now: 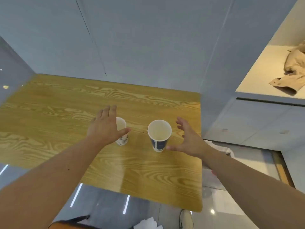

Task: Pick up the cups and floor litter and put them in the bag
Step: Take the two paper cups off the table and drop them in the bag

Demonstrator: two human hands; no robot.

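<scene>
Both hands are spread wide and empty, each closing in on a cup. The left hand (105, 128) sits over the white cup (121, 129), partly hiding it, thumb out toward the gap between the cups; can't tell if it's touching yet. The right hand (188, 139) is just beside the blue-banded cup (159, 135), thumb tip near the base, fingers curled behind the rim. Both cups stand upright on the wooden desk (66, 104), apart from each other, and look empty. My read: wrap each one mid-wall, not at the rim, since paper cups crush and tip easily; squeeze light, lift straight up. A white crumpled thing (221, 147) past the desk's right edge is probably the bag, partly hidden by the forearm. White paper litter (148, 224) lies on the floor near a shoe (186, 219); that comes after the cups.
</scene>
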